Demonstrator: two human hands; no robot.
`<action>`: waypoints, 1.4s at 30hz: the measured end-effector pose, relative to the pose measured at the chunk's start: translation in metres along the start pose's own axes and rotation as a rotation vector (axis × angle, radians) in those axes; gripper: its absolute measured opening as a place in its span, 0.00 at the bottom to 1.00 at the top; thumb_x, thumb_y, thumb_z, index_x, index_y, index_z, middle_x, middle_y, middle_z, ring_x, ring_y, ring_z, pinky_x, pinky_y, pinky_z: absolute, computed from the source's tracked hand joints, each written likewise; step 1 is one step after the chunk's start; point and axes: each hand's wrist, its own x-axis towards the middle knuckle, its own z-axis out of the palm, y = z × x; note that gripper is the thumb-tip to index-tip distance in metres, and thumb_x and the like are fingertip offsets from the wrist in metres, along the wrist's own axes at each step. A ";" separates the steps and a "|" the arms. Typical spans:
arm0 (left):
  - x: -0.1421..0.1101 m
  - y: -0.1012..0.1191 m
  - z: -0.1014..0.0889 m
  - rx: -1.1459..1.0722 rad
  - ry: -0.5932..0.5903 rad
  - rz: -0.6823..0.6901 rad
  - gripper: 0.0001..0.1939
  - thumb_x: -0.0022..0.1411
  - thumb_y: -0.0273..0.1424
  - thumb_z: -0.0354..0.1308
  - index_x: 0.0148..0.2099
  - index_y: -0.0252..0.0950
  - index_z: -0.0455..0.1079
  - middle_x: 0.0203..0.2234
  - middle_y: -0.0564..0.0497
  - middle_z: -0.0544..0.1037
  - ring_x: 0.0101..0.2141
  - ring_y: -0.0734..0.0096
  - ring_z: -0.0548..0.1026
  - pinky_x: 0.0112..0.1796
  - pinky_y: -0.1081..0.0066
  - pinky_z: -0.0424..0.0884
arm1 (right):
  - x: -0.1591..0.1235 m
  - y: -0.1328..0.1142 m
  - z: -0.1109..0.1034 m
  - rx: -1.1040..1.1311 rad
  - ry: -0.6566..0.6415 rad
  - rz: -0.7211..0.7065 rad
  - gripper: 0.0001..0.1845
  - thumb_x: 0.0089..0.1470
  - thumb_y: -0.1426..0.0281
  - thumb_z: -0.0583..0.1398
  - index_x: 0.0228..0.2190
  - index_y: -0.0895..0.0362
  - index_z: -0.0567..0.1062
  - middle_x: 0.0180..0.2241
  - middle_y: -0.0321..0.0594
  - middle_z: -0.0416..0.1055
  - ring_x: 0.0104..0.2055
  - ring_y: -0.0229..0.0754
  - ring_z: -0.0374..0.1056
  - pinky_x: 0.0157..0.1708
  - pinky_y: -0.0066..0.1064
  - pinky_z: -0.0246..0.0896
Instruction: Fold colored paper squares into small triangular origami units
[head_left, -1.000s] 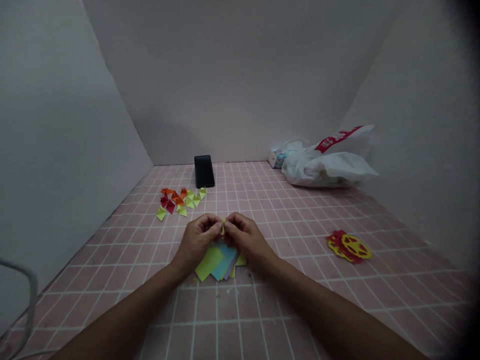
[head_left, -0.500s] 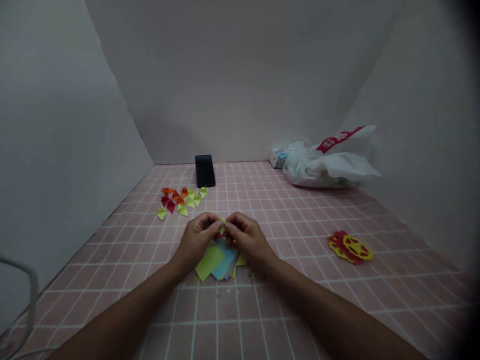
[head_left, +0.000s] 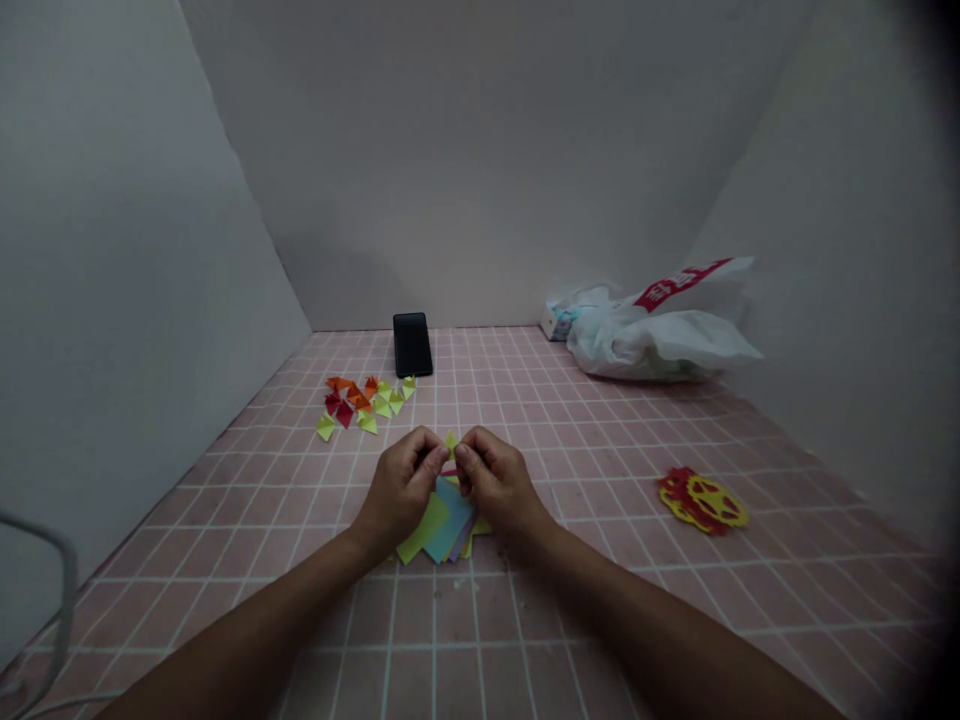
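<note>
Between the fingertips of both hands is a small folded piece of yellow paper (head_left: 451,441), its tip showing above the thumbs. My left hand (head_left: 409,485) pinches it from the left, fingers curled. From the other side my right hand (head_left: 496,483) pinches it too, also closed. Under the hands lies a fanned stack of coloured paper sheets (head_left: 448,520), with yellow-green, blue and purple edges showing; the hands hide part of it. Several small folded paper pieces (head_left: 382,403) in yellow, orange and red lie beyond my left hand.
A black phone (head_left: 412,345) lies near the back wall. At the back right, a white plastic bag (head_left: 652,340) rests beside a small box (head_left: 555,320). Red and yellow cut-out shapes (head_left: 705,502) lie to the right on the pink tiled surface (head_left: 600,470). A grey cable (head_left: 67,590) curves at the left edge.
Both hands have turned slightly, fingers curling in more, and the yellow paper's tip now stands higher between them. The whole view has shifted a little.
</note>
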 end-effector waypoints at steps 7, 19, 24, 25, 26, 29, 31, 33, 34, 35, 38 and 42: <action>0.000 0.000 0.002 -0.073 -0.090 -0.027 0.12 0.64 0.36 0.50 0.30 0.36 0.64 0.21 0.56 0.67 0.24 0.75 0.66 0.28 0.74 0.61 | -0.002 -0.004 -0.002 -0.087 0.021 -0.098 0.13 0.60 0.66 0.53 0.24 0.55 0.65 0.21 0.33 0.63 0.22 0.36 0.60 0.24 0.27 0.53; 0.005 -0.002 -0.003 0.144 -0.191 0.136 0.11 0.63 0.33 0.51 0.29 0.36 0.65 0.23 0.53 0.70 0.26 0.73 0.67 0.29 0.73 0.60 | 0.005 -0.001 -0.003 0.130 -0.036 -0.010 0.09 0.55 0.64 0.57 0.26 0.55 0.66 0.22 0.32 0.62 0.23 0.35 0.60 0.24 0.27 0.56; 0.003 0.000 0.001 -0.030 -0.205 0.026 0.10 0.62 0.34 0.52 0.29 0.36 0.66 0.23 0.54 0.70 0.25 0.73 0.67 0.28 0.74 0.62 | 0.003 0.000 -0.005 -0.061 0.043 -0.067 0.12 0.57 0.65 0.56 0.24 0.55 0.66 0.21 0.34 0.63 0.23 0.36 0.61 0.24 0.28 0.55; 0.003 0.000 0.001 -0.072 -0.217 -0.003 0.10 0.62 0.34 0.51 0.30 0.36 0.66 0.23 0.54 0.70 0.25 0.73 0.67 0.28 0.74 0.62 | 0.003 0.001 -0.005 -0.050 0.059 -0.058 0.13 0.58 0.64 0.55 0.23 0.55 0.65 0.21 0.33 0.63 0.23 0.36 0.61 0.24 0.28 0.55; 0.003 0.001 0.001 -0.105 -0.230 -0.023 0.10 0.62 0.35 0.51 0.30 0.36 0.66 0.24 0.53 0.71 0.25 0.73 0.68 0.28 0.74 0.63 | 0.003 0.001 -0.005 -0.020 0.060 -0.038 0.15 0.59 0.62 0.54 0.23 0.55 0.65 0.20 0.33 0.63 0.22 0.36 0.61 0.23 0.28 0.55; 0.004 0.000 0.000 -0.168 -0.254 -0.051 0.10 0.61 0.35 0.52 0.30 0.36 0.66 0.24 0.53 0.71 0.25 0.74 0.67 0.27 0.74 0.63 | 0.005 0.003 -0.004 0.104 0.005 0.046 0.16 0.59 0.60 0.54 0.23 0.55 0.65 0.17 0.32 0.63 0.19 0.36 0.60 0.20 0.27 0.54; 0.005 -0.001 0.000 -0.202 -0.244 -0.068 0.11 0.61 0.37 0.53 0.30 0.35 0.65 0.23 0.54 0.69 0.24 0.75 0.66 0.26 0.74 0.62 | 0.006 0.004 -0.004 0.133 -0.028 0.064 0.14 0.57 0.61 0.56 0.24 0.55 0.66 0.18 0.31 0.63 0.18 0.35 0.60 0.19 0.26 0.53; 0.006 -0.003 -0.001 -0.233 -0.242 -0.087 0.12 0.61 0.38 0.53 0.31 0.35 0.65 0.22 0.55 0.67 0.22 0.76 0.65 0.25 0.75 0.61 | 0.006 0.004 -0.005 0.092 -0.012 0.037 0.12 0.56 0.62 0.57 0.24 0.55 0.66 0.18 0.31 0.63 0.19 0.35 0.61 0.20 0.26 0.54; 0.006 -0.003 -0.001 -0.239 -0.251 -0.093 0.12 0.61 0.39 0.53 0.32 0.35 0.65 0.22 0.56 0.67 0.22 0.76 0.64 0.25 0.74 0.61 | 0.006 0.004 -0.005 0.053 0.006 0.014 0.12 0.56 0.63 0.57 0.24 0.55 0.66 0.19 0.32 0.63 0.19 0.35 0.61 0.20 0.27 0.54; 0.006 -0.003 -0.001 -0.232 -0.263 -0.090 0.12 0.61 0.39 0.53 0.32 0.35 0.65 0.21 0.56 0.67 0.22 0.76 0.64 0.25 0.74 0.61 | 0.005 0.005 -0.005 0.011 0.027 -0.006 0.12 0.57 0.63 0.57 0.24 0.55 0.67 0.19 0.32 0.64 0.20 0.35 0.61 0.21 0.27 0.54; 0.004 0.000 -0.002 -0.134 -0.254 -0.039 0.12 0.62 0.37 0.52 0.29 0.35 0.65 0.20 0.56 0.67 0.22 0.75 0.64 0.26 0.74 0.60 | 0.002 0.006 -0.003 -0.058 0.069 -0.026 0.15 0.59 0.62 0.54 0.23 0.55 0.66 0.17 0.32 0.63 0.19 0.36 0.61 0.22 0.28 0.54; 0.002 0.002 0.000 -0.008 -0.178 0.046 0.11 0.61 0.35 0.52 0.28 0.36 0.63 0.21 0.55 0.68 0.24 0.73 0.65 0.28 0.73 0.60 | 0.002 0.003 0.000 0.058 0.058 0.009 0.18 0.60 0.58 0.52 0.23 0.55 0.66 0.16 0.32 0.62 0.19 0.36 0.60 0.22 0.27 0.55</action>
